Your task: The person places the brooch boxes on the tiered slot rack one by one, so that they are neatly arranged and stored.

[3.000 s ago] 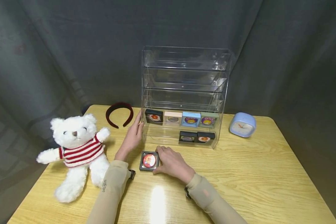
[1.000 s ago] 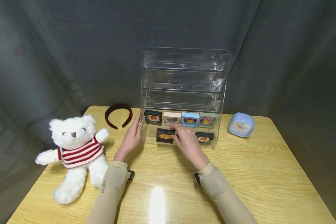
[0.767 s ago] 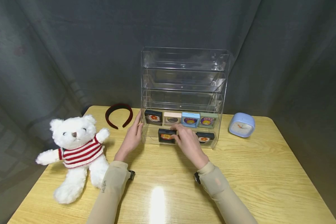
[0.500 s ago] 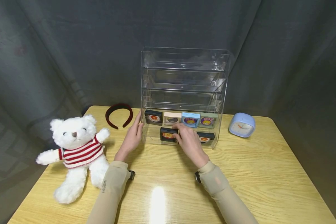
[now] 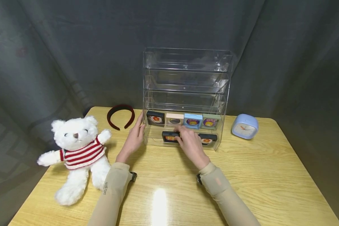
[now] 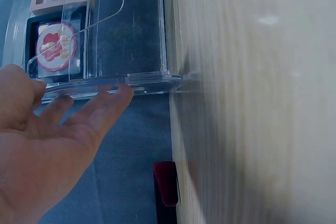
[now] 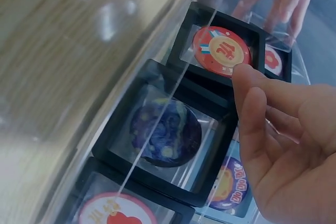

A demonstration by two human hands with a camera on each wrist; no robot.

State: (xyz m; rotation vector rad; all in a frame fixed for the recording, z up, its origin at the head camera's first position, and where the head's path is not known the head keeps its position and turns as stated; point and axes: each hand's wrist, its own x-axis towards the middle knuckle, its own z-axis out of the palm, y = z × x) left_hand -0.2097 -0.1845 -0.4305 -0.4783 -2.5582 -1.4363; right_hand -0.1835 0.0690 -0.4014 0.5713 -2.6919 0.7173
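A clear tiered acrylic rack (image 5: 183, 86) stands on the table. My left hand (image 5: 134, 138) lies along its left side with fingers extended; in the left wrist view the fingertips (image 6: 123, 93) touch the side panel. My right hand (image 5: 190, 144) pinches a black-framed badge case (image 5: 169, 137) with a red round badge, set low in the bottom tier. In the right wrist view, a case with a dark blue swirled badge (image 7: 165, 132) lies beside it, its neighbour holding a red-flower badge (image 7: 118, 213). The tier above holds black, pink, blue (image 5: 193, 121) and green cases.
A white teddy bear (image 5: 80, 157) in a striped sweater sits at the left. Behind it lies a dark red headband (image 5: 111, 113). At the right stands a blue alarm clock (image 5: 244, 126). A grey curtain (image 5: 101, 47) hangs behind the table (image 5: 271, 175).
My right hand took the red badge case from the table to the rack's bottom tier, slid it right and lowered it beside the other cases. The left hand has stayed at the rack's side.
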